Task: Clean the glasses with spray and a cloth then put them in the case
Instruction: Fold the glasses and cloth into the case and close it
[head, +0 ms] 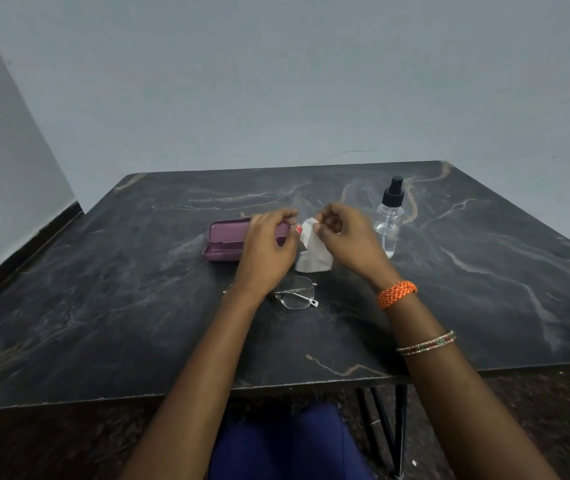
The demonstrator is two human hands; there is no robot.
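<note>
Item: cloth, white, crumpled. Held above the counter between both hands; its upper edge is pinched by the fingers of the right hand, which are closed together on it. The left hand is set just beside the cloth on its left, fingers curled toward it; whether they actually grip it cannot be told.

Item: glasses. Laid flat on the counter, nearer the person than both hands, directly below the cloth. The long axis runs left to right; the left portion is hidden under the left wrist. The left hand is judged the nearer.

Item: case, purple, lid open. Placed beyond the glasses, to the left, partly behind the left hand.

Item: spray bottle, clear with black pump, upright, just beyond and right of the right hand, untouched.
</note>
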